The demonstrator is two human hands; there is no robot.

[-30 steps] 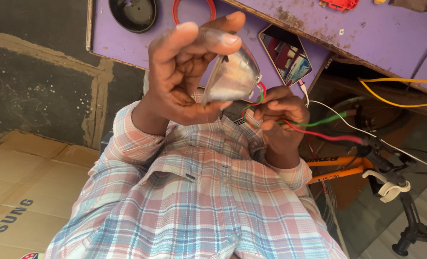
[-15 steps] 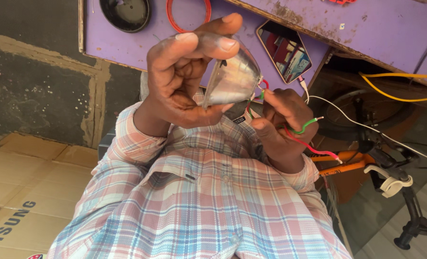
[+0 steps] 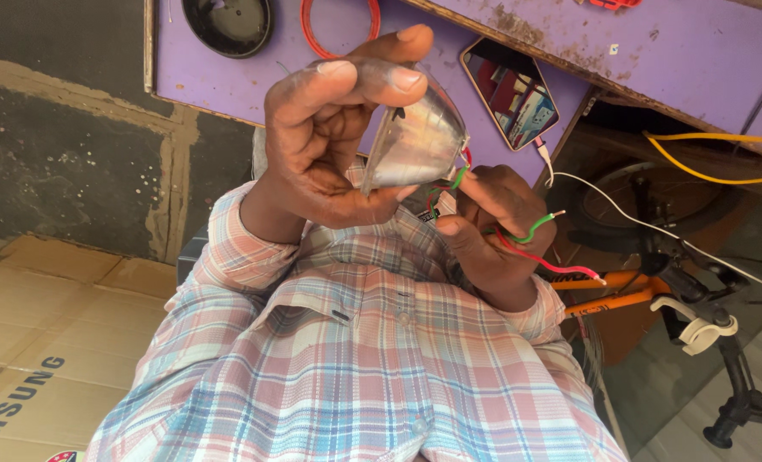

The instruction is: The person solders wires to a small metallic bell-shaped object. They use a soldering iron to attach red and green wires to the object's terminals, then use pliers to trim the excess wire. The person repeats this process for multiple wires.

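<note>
My left hand (image 3: 325,150) is raised in front of my chest, its fingers and thumb closed around a shiny silver cone-shaped reflector (image 3: 415,141). Thin wires come out of the narrow end of the cone. My right hand (image 3: 492,235) sits just right of and below it and pinches these wires. A green wire (image 3: 537,227) and a red wire (image 3: 556,263) stick out to the right from its fingers, bare at the tips. My plaid shirt fills the lower middle of the view.
A purple board (image 3: 697,51) spans the top, carrying a phone (image 3: 513,94), a black round part (image 3: 227,21) and a red ring (image 3: 340,30). At the right are a yellow wire (image 3: 706,162), a white cable (image 3: 655,227) and an orange bicycle frame (image 3: 616,299). Flattened cardboard (image 3: 39,342) lies at the left.
My right hand has worked along the wires and dropped slightly; the green and red ends now stick out less far. My left hand keeps hold of the reflector, tilted a little.
</note>
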